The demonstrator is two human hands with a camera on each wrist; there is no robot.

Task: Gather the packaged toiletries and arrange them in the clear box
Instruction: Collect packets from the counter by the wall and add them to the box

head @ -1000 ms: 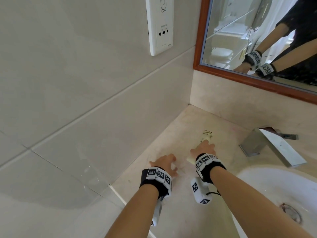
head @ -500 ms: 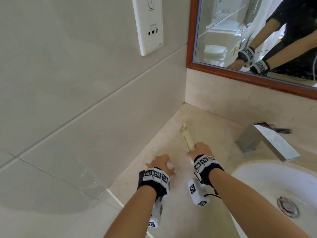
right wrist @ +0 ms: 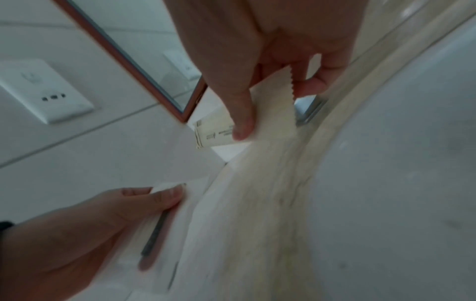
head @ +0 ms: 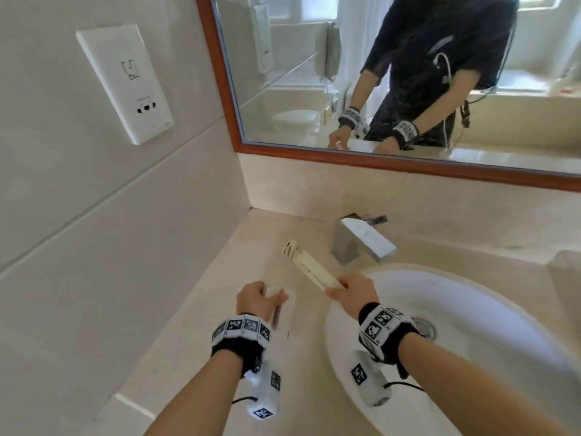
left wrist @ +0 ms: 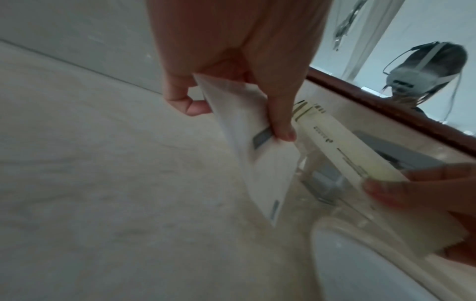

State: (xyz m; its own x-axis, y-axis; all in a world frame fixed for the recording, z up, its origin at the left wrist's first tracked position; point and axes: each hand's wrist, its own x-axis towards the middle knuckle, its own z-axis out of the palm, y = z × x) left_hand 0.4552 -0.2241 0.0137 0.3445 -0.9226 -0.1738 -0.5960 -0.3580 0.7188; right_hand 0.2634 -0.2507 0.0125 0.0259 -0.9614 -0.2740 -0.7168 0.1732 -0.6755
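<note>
Beige worktop (head: 195, 325) beside sink (head: 471, 309); left hand (head: 256, 300) pinches white packet (left wrist: 257, 146), right hand (head: 356, 291) grips cream sachet (head: 309, 268), both aloft.

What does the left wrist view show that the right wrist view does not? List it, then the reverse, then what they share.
Left wrist only: the left hand pinching the white packet from close up, and a headset reflected in the mirror.
Right wrist only: the wall socket and the right hand gripping the cream packet's serrated end.
Both: both packets, both hands, the counter, the sink rim.
</note>
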